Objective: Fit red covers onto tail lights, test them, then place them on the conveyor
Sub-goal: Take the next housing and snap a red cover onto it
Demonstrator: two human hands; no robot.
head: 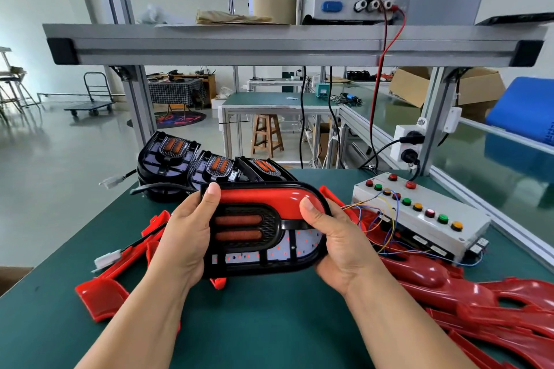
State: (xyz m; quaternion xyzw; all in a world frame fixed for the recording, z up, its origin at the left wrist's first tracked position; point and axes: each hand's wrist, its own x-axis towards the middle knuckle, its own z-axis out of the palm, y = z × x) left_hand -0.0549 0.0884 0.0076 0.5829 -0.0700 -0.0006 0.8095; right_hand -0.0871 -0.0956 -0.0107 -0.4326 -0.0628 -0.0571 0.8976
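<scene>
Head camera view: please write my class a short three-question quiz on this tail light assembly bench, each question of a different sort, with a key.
1. Which hands hold the tail light with the red cover?
2. Where does the push-button test box stand? A) left of the hands B) right of the hands C) on the floor
3. True or false: the stacked tail lights behind the hands already wear red covers.
Key: 1 both, the left hand and the right hand; 2 B; 3 false.
</scene>
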